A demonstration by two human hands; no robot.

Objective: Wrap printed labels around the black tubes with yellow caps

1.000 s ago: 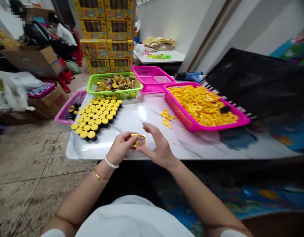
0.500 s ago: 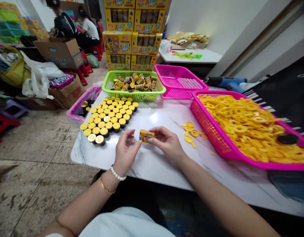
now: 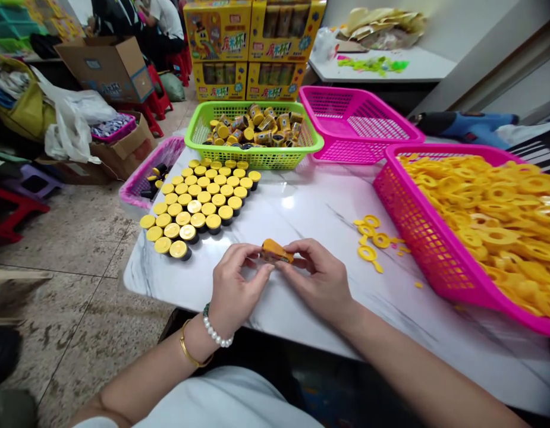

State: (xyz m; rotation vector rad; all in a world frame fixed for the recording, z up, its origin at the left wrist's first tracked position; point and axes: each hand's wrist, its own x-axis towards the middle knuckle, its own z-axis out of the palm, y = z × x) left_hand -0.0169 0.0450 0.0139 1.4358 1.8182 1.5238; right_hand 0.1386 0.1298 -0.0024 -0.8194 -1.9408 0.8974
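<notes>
A small yellow-orange container with a printed label (image 3: 275, 250) is held on its side just above the white table. My left hand (image 3: 236, 287) pinches its left end between thumb and fingers. At the other end, my right hand (image 3: 323, 279) grips it with thumb and bent fingers, which partly hide the label. To the left of my hands stand rows of small dark jars with yellow lids (image 3: 198, 220), packed close together. Beyond them a green basket (image 3: 257, 159) holds a heap of similar labelled containers.
On the right, a pink basket (image 3: 417, 261) is full of yellow ring-shaped plastic pieces, with several loose rings (image 3: 367, 254) beside it. Another pink basket (image 3: 346, 156) stands behind, near a blue tool (image 3: 471, 126). Yellow boxes (image 3: 221, 80) are stacked at the back; a plastic-lined bin (image 3: 134, 184) sits left.
My left hand has closed in and now grips the container's left end; before, it was apart from it. The container has turned and tilted. The view has shifted downward and closer.
</notes>
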